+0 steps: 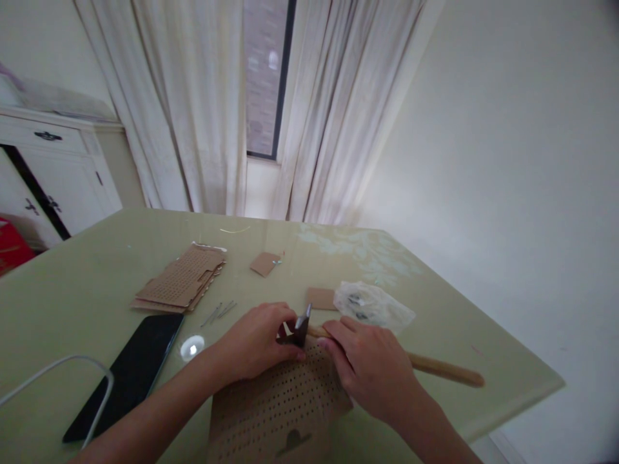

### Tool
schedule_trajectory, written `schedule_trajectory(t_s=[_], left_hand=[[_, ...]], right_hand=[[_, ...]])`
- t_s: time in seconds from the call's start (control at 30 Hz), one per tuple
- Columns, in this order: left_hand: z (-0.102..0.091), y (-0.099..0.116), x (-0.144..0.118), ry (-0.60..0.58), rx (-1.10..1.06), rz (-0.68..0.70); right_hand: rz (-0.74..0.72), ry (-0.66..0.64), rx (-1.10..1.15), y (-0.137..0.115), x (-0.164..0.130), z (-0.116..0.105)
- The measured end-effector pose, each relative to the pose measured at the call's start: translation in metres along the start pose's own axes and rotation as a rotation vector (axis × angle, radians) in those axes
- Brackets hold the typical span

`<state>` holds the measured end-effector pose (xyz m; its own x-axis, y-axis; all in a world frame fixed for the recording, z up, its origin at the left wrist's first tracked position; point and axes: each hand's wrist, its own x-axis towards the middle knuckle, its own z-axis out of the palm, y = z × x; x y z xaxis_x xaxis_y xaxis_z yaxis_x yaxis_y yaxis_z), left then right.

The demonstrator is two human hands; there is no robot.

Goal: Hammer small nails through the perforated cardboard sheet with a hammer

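So both hands are bunched up right over the near end of a perforated cardboard sheet (pixel 275 406) at the table's front edge. The left hand (pixel 256 348) is curled, fingers pinched around the dark metal head of a small hammer (pixel 296 332), looks like a claw or pick shape, matte and angular. The right hand (pixel 372 370) lies over the top of the pale wooden handle (pixel 445 368), fingers folded down near where the handle meets the head, so it's more of a steadying grip up close than a swinging grip out at the end. My guess is the head is being held low against the cardboard for control, but I can't see what's under the fingers.

The sheet is brown, stiff-looking, with neat rows of little holes and a dark curved cutout near its bottom edge. Just behind the hands sits a crinkly clear plastic bag (pixel 374 304) with small dark bits inside, too blurry to identify, and a small plain cardboard rectangle (pixel 322 298) touching its left side. Further left: a couple of thin nails (pixel 218 312), a stack of more punched cardboard pieces (pixel 181 283), another small cardboard scrap (pixel 265 263), a black phone (pixel 130 374) lying flat, a small round shiny thing (pixel 192 348) beside it and a white cable (pixel 62 374). All of it on a glossy pale green table (pixel 97 258) by white curtains (pixel 193 96).
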<state>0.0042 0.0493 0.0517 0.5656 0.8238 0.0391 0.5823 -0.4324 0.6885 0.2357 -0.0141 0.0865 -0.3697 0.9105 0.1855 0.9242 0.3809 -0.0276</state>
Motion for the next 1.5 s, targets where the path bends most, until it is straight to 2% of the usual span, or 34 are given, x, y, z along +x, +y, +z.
schedule_trajectory(t_s=[0.1,0.2,0.27,0.33,0.43,0.53,0.6,0.7,0.83,1.07,1.2,1.27,1.33,1.37,1.43,1.5], left_hand=[[0.002,0.001,-0.001,0.007,0.018,-0.004],[-0.004,0.000,-0.001,0.038,0.070,-0.018],[-0.017,-0.007,0.000,0.074,0.138,-0.050],[-0.037,-0.022,0.000,0.107,0.228,-0.112],[-0.067,-0.057,-0.004,0.135,0.406,-0.275],[-0.081,-0.096,-0.010,0.108,0.551,-0.463],[-0.079,-0.116,-0.013,0.060,0.589,-0.523],[-0.068,-0.134,-0.012,-0.008,0.605,-0.548],[-0.058,-0.144,-0.009,-0.045,0.631,-0.543],[-0.055,-0.156,-0.010,-0.039,0.627,-0.522],[-0.061,-0.142,-0.008,0.014,0.596,-0.491],[-0.066,-0.121,-0.006,0.047,0.564,-0.447],[-0.067,-0.090,-0.004,0.062,0.471,-0.366],[-0.065,-0.073,-0.004,0.065,0.384,-0.308],[-0.055,-0.041,-0.004,0.173,-0.050,-0.163],[-0.040,-0.015,-0.004,0.224,-0.275,-0.111]], right_hand=[[0.008,0.042,0.067,0.008,0.003,0.000],[0.032,0.219,0.200,0.025,0.016,0.008],[0.081,0.347,0.221,0.037,0.030,0.021],[0.125,0.398,0.206,0.046,0.044,0.038],[0.184,0.422,0.183,0.054,0.058,0.066],[0.208,0.399,0.171,0.058,0.057,0.086],[0.206,0.370,0.167,0.060,0.052,0.094],[0.202,0.329,0.165,0.063,0.046,0.098],[0.223,0.298,0.169,0.064,0.045,0.098],[0.267,0.272,0.172,0.063,0.046,0.095],[0.280,0.263,0.177,0.060,0.046,0.092],[0.287,0.259,0.181,0.059,0.046,0.090],[0.294,0.255,0.184,0.057,0.046,0.089],[0.298,0.253,0.185,0.057,0.046,0.089],[0.301,0.248,0.186,0.056,0.046,0.089],[0.300,0.241,0.187,0.055,0.046,0.089]])
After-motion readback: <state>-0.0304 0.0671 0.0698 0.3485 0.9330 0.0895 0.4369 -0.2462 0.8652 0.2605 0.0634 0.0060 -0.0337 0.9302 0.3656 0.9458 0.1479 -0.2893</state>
